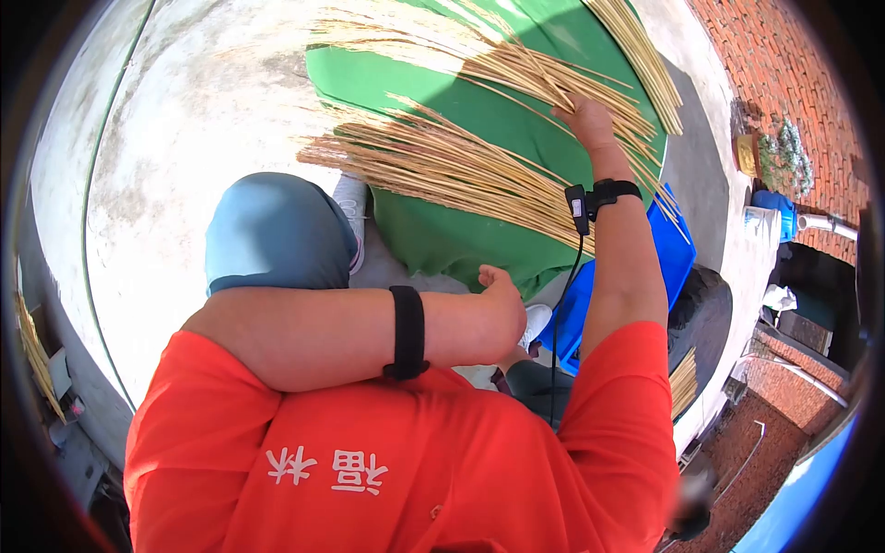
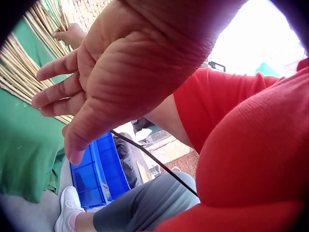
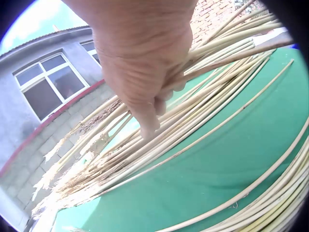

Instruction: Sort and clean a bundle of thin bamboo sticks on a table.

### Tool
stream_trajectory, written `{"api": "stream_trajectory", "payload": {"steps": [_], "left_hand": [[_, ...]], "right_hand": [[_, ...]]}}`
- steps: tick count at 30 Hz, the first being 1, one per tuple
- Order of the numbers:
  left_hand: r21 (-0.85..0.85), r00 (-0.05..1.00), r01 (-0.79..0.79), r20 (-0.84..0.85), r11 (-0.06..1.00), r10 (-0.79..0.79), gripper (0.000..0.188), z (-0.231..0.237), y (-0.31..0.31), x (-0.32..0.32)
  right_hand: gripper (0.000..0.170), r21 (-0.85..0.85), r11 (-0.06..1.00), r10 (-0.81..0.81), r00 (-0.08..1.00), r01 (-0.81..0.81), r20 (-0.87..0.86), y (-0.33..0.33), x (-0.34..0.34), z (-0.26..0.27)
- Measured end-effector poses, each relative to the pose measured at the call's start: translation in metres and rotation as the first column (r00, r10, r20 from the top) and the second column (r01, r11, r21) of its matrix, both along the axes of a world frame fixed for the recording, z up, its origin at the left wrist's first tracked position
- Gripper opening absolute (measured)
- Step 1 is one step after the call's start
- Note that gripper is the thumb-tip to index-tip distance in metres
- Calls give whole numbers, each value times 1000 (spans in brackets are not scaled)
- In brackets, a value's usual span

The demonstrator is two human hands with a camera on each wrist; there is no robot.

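My right hand (image 1: 588, 123) reaches forward and grips a few dried stalks (image 3: 231, 59), its fingers curled round them in the right wrist view. Beneath that hand lies a loose pile of long pale stalks (image 1: 498, 66) with feathery tips pointing left. A second pile of stalks (image 1: 442, 170) lies nearer my body on the same green cloth (image 1: 433, 230). My left hand (image 1: 502, 304) is held in front of my body, near the cloth's close edge. Its palm and loosely extended fingers show in the left wrist view, with nothing in them.
Another bundle of stalks (image 1: 641, 64) lies along the cloth's far right. A blue plastic crate (image 1: 673, 241) stands right of the cloth, beside a dark bag (image 1: 705, 300). My knee (image 1: 277, 230) is at the left. A potted plant (image 1: 779, 157) stands by the brick wall (image 1: 784, 55).
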State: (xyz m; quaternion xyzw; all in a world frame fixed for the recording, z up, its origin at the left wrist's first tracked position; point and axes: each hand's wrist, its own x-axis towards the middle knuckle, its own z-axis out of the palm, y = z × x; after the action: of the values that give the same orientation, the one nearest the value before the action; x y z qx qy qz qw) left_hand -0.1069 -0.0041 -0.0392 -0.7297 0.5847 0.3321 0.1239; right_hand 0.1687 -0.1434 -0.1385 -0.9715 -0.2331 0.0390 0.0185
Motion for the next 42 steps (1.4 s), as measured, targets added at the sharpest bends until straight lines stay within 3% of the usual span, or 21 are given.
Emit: {"api": "stream_trajectory", "payload": {"steps": [3, 5, 6, 7, 8, 10, 12, 14, 15, 17, 18, 20, 24, 26, 27, 29, 33, 35, 39, 42], "left_hand": [[27, 1000, -13, -6, 1000, 13, 70, -1, 0, 0], [-30, 998, -32, -48, 999, 31, 37, -2, 0, 2], [-28, 998, -33, -52, 999, 32, 37, -2, 0, 3], [-31, 999, -29, -24, 999, 28, 50, -3, 0, 3], [-35, 1000, -25, 5, 999, 25, 64, -3, 1, 3], [-48, 1000, -15, -2, 999, 15, 64, 3, 5, 6], [-61, 1000, 1, -8, 998, -2, 65, 4, 4, 6], [31, 999, 53, -8, 998, -53, 65, 6, 1, 8], [27, 999, 46, -4, 999, -45, 65, 9, 4, 10], [-105, 1000, 3, -10, 994, -4, 38, 16, 11, 10], [-105, 1000, 4, -15, 994, -6, 38, 17, 12, 8], [-114, 998, 48, 34, 992, -44, 39, 20, 15, 6], [-144, 999, -22, -37, 989, 17, 41, 17, 11, 6], [12, 990, -51, 131, 999, 49, 63, 4, -1, -2], [6, 990, -50, 130, 999, 49, 63, 4, -2, -2], [0, 996, -26, 80, 1000, 25, 63, 6, -1, 2], [-6, 1000, -2, -9, 1000, 2, 50, 13, 4, 4], [-10, 998, -33, 62, 999, 34, 49, 6, 2, -3], [11, 998, 29, 61, 1000, -30, 48, 14, 6, 3], [-43, 996, 74, -42, 996, -76, 46, 12, 7, 8]], "right_hand": [[38, -99, 994, -47, 997, 40, -66, 9, -3, -16], [37, -126, 991, -56, 992, 42, -111, 11, -1, -19], [35, -10, 1000, -30, 989, 29, -142, 9, 0, -18], [34, 105, 994, -4, 985, 22, -173, 6, 1, -17], [34, 104, 994, -5, 984, 24, -178, 0, 5, -11], [28, 409, 875, -127, 938, 259, -322, -7, 19, 10], [24, 391, 881, -104, 915, 267, -390, -9, 17, 26], [27, 204, 968, -65, 929, 148, -365, -10, 16, 43], [27, 200, 970, -59, 931, 139, -361, -9, 15, 47], [30, 181, 947, -155, 872, 265, -463, -6, 11, 48], [30, 180, 947, -157, 870, 268, -468, -8, 10, 45], [31, 167, 969, -117, 931, 183, -345, -8, 10, 45], [35, 177, 960, -135, 912, 217, -387, -11, -6, 52], [37, 175, 979, -72, 977, 108, -201, -13, -14, 55], [37, 170, 979, -73, 977, 108, -200, -17, -17, 51], [41, 174, 984, 61, 993, -42, -104, -26, -29, 33], [43, 53, 998, 43, 981, -34, -187, -18, -72, 9], [46, 177, 979, 110, 992, -97, -65, -20, -90, -22], [44, 204, 962, 176, 983, -184, 59, -15, -108, -60], [38, 242, 942, 193, 966, -231, 170, -12, -112, -70]]}}
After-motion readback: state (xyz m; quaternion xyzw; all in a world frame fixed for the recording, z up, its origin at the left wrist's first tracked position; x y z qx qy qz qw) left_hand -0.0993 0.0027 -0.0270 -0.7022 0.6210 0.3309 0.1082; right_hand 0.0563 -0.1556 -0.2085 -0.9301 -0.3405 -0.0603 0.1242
